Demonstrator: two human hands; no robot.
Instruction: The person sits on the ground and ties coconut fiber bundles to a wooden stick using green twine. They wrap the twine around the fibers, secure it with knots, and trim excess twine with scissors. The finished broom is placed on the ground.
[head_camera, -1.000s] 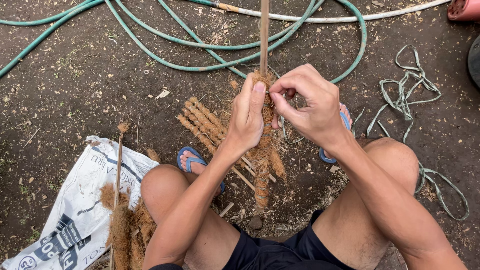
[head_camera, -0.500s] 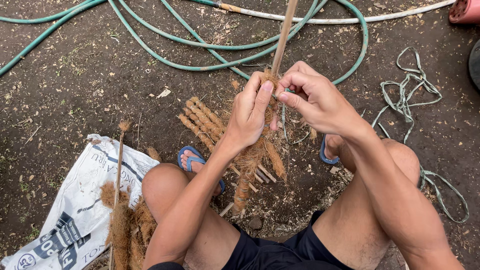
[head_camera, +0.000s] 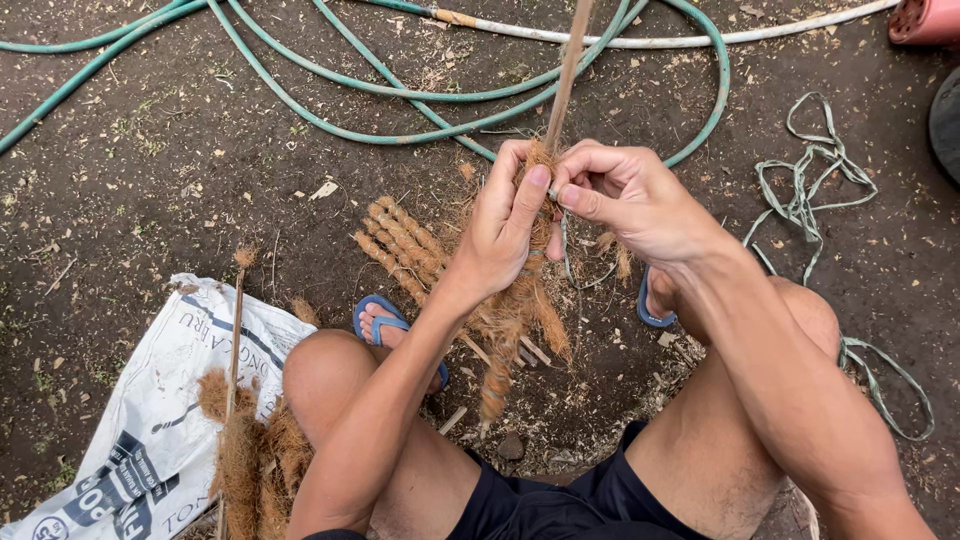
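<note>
My left hand (head_camera: 505, 225) grips a brown coconut-fibre bundle (head_camera: 515, 315) wrapped around a thin wooden stick (head_camera: 566, 75) that rises toward the top of the view. My right hand (head_camera: 625, 200) pinches the top of the same bundle, thumb and fingers closed, with a thin string (head_camera: 570, 262) looping below it. Fibre tails hang down between my knees. Finished fibre-wrapped sticks (head_camera: 398, 240) lie on the dirt just left of my hands.
A green garden hose (head_camera: 350, 85) curls across the ground above. A white printed sack (head_camera: 150, 400) with loose fibre (head_camera: 250, 450) and a stick lies at lower left. Green strapping (head_camera: 810, 200) trails at right. Blue sandals (head_camera: 385, 315) are on my feet.
The stick has tilted slightly to the right at its top, and both hands have stayed on the bundle, working at its top.
</note>
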